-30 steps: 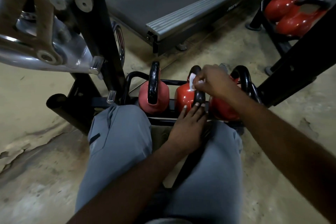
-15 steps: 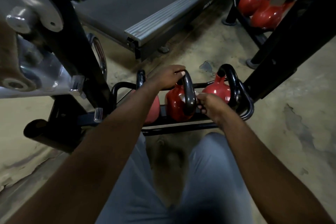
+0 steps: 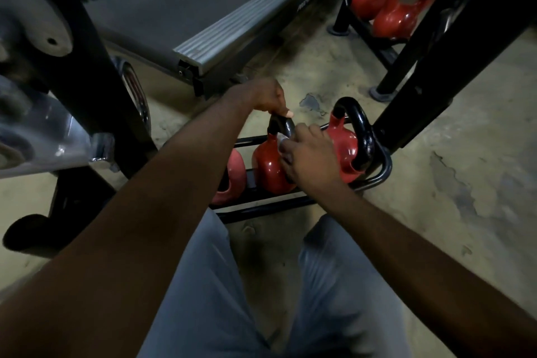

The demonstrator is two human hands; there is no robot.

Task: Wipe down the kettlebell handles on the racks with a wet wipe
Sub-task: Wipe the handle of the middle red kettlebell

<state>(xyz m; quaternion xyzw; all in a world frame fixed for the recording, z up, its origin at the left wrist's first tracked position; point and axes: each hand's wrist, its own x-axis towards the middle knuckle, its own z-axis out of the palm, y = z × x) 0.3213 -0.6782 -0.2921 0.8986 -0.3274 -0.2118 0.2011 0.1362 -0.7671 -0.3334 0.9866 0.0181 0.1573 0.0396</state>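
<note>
Three red kettlebells with black handles sit in a low black floor rack point(image 3: 377, 174). My left hand point(image 3: 266, 96) grips the top of the middle kettlebell's handle point(image 3: 283, 126). My right hand point(image 3: 308, 154) presses a white wet wipe point(image 3: 281, 138) against the near side of that handle, just above the red body point(image 3: 267, 166). The right kettlebell point(image 3: 345, 148) stands free beside my right hand. My left forearm hides most of the left kettlebell point(image 3: 232, 171).
A treadmill deck point(image 3: 203, 9) lies beyond the rack. A second rack with red kettlebells point(image 3: 383, 6) stands at the upper right, behind a black slanted frame point(image 3: 436, 73). A chrome machine part point(image 3: 35, 113) hangs at the left. My grey-trousered knees point(image 3: 203, 285) are below.
My left hand went from the near base of the middle kettlebell to the top of its handle. My right hand with the wipe slid down from the handle's top to its near side.
</note>
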